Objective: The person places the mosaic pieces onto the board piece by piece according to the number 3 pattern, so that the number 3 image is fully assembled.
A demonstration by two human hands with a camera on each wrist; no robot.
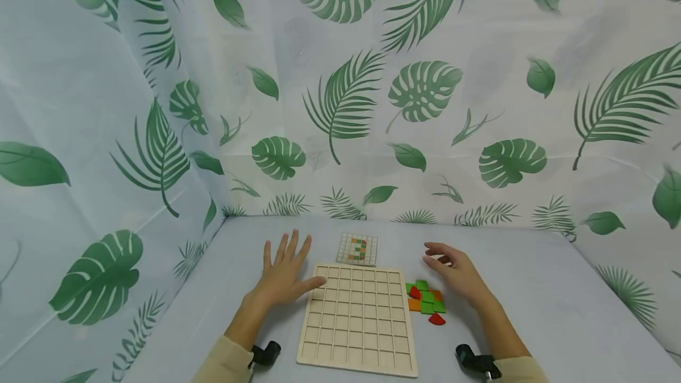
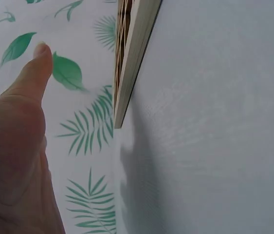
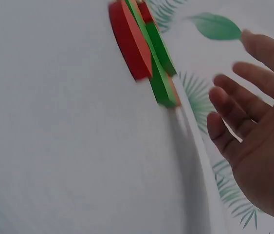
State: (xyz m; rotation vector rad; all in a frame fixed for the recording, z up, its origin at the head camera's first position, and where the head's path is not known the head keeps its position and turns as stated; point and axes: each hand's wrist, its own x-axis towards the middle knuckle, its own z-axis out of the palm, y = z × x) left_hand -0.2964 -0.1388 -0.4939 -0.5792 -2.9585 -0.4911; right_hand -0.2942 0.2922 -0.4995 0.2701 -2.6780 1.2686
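A light wooden grid board (image 1: 357, 318) lies on the table, its cells bare. My left hand (image 1: 283, 276), fingers spread, is at the board's upper left corner; whether the thumb touches it I cannot tell. In the left wrist view the hand (image 2: 17, 126) is beside the board's edge (image 2: 136, 53). Green tiles (image 1: 427, 297), orange tiles (image 1: 414, 305) and red pieces (image 1: 437, 319) lie right of the board, some stacked. My right hand (image 1: 459, 273), fingers loosely bent and empty, is just right of them. The right wrist view shows that hand (image 3: 268, 112) near a red piece (image 3: 129, 41) and green tiles (image 3: 161, 87).
Behind the board lies a small card (image 1: 357, 249) printed with a grid and a coloured pattern. The pale table (image 1: 532, 288) meets a white leaf-patterned curtain (image 1: 425, 182) at the back and sides. Black wrist devices (image 1: 266, 353) sit at both sleeves.
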